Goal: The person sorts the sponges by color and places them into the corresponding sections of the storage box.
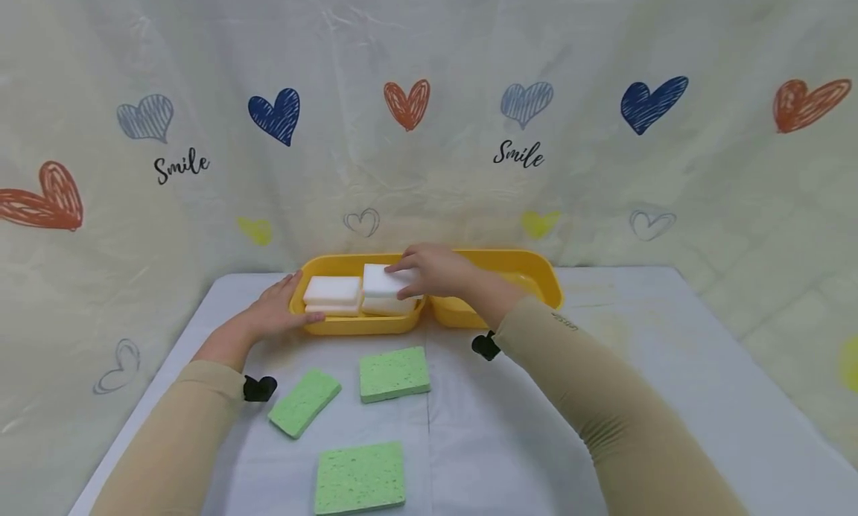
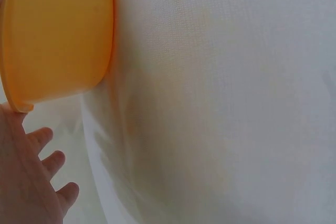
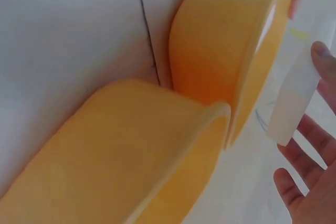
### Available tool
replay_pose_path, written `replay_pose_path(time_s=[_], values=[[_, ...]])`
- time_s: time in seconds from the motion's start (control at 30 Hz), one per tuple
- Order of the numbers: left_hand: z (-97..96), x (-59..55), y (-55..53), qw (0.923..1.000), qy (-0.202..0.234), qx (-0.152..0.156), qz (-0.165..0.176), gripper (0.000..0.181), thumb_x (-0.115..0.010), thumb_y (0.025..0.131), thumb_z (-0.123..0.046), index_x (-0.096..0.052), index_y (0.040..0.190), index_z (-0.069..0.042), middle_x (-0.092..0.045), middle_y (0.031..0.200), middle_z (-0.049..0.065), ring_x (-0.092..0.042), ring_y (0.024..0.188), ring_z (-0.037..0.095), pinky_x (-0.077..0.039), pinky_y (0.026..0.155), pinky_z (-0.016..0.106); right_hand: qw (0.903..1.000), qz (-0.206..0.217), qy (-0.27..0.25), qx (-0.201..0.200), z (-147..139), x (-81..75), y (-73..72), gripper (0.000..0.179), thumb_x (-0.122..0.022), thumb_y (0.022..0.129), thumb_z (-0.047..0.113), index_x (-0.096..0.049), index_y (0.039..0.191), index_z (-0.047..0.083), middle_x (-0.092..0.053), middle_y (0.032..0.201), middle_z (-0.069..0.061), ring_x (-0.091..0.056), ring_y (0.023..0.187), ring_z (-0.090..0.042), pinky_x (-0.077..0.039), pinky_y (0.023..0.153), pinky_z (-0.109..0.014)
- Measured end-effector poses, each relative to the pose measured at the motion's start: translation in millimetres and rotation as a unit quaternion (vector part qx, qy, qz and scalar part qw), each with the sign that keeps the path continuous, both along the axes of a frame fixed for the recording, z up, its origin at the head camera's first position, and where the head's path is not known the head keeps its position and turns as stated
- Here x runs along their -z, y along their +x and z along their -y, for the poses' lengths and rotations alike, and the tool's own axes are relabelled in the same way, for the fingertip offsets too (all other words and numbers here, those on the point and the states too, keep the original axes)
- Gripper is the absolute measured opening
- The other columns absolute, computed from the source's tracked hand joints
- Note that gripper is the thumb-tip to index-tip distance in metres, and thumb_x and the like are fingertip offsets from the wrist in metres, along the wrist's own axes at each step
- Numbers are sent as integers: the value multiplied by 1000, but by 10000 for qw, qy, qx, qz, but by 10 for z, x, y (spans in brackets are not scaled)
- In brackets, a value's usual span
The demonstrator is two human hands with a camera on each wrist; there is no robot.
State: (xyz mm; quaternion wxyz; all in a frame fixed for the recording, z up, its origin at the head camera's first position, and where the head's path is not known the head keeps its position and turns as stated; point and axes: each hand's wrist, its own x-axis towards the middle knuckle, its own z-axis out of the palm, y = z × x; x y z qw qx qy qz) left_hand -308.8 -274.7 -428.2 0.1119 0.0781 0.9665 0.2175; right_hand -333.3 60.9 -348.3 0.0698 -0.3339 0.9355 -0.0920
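My right hand [image 1: 439,270] pinches a white sponge [image 1: 382,281] between thumb and fingers, over the right part of the left yellow bin [image 1: 355,326]. In the right wrist view this white sponge [image 3: 294,90] is tilted, above the bins' rims. More white sponges [image 1: 332,292] lie stacked inside that bin. My left hand [image 1: 275,311] rests at the bin's left end, its thumb at the front rim and its fingers along the left side. Seen in the left wrist view, the left hand's fingers [image 2: 52,163] are spread apart beside the bin wall.
A second yellow bin [image 1: 529,278] stands close against the first, on its right. Three green sponges [image 1: 394,374] lie apart on the white-covered table [image 1: 509,441] in front of the bins. Behind the table hangs a pale sheet [image 1: 449,47] with printed hearts.
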Motion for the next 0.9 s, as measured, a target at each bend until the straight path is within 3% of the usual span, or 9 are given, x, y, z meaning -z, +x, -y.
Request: replay_pose_path(time_s=[0.23, 0.53, 0.7, 0.9], values=[[17, -1, 10, 10000, -1, 8, -11, 121, -62, 81, -72, 3, 159, -6, -3, 162, 28, -4, 146, 50, -12, 113, 69, 9988, -183, 445, 101, 252, 191, -162, 55, -73, 87, 50, -60, 138, 35, -55, 136, -4, -50, 122, -26, -36, 108, -46], [-4, -29, 2, 10000, -18, 2, 32, 117, -63, 84, -67, 4, 159, -7, -2, 163, 26, -3, 147, 48, -11, 115, 67, 9943, -174, 902, 532, 324, 352, -232, 55, -71, 87, 51, -59, 139, 36, -52, 143, -3, -46, 129, -28, -29, 112, -49], [4, -25, 2, 10000, -40, -2, 37, 118, -63, 84, -68, 4, 159, -7, -2, 163, 25, -3, 147, 48, -11, 114, 67, 9908, -292, 1249, 443, 318, 452, -266, 54, -69, 88, 54, -59, 138, 39, -56, 138, 1, -48, 125, -23, -27, 111, -50], [0, -29, 14, 10000, -55, -38, 56, 121, -62, 81, -73, 4, 159, -8, -2, 163, 25, -3, 148, 47, -12, 114, 67, 9900, -371, 1298, 415, 323, 526, -300, 54, -69, 87, 56, -59, 138, 39, -58, 136, 2, -49, 124, -22, -25, 112, -50]])
